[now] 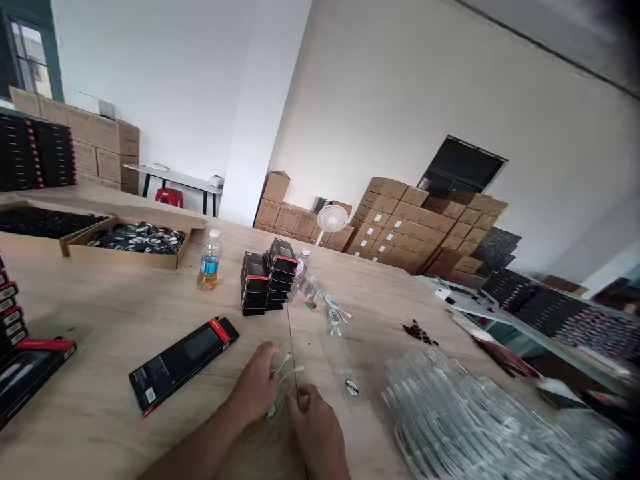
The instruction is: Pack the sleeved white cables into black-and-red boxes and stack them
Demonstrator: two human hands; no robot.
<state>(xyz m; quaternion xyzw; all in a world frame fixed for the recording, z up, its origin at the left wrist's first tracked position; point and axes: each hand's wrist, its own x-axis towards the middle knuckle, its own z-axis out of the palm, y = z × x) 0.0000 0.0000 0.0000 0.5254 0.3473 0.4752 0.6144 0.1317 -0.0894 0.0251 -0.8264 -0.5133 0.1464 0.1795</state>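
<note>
My left hand (257,383) rests on the wooden table (110,313) with its fingers curled around a white cable (287,373). My right hand (315,430) sits just beside it, fingers pinched on the same cable's lower part. A flat black box with a red end (183,363) lies open to the left of my hands. A small round sticker (352,387) lies to the right of them.
Stacked black boxes (267,277), a water bottle (209,260) and loose white cables (335,313) sit further back. A heap of clear bagged cables (465,413) fills the right. Cardboard trays (130,243) lie at far left, and cartons (410,227) are piled behind a small fan (331,220).
</note>
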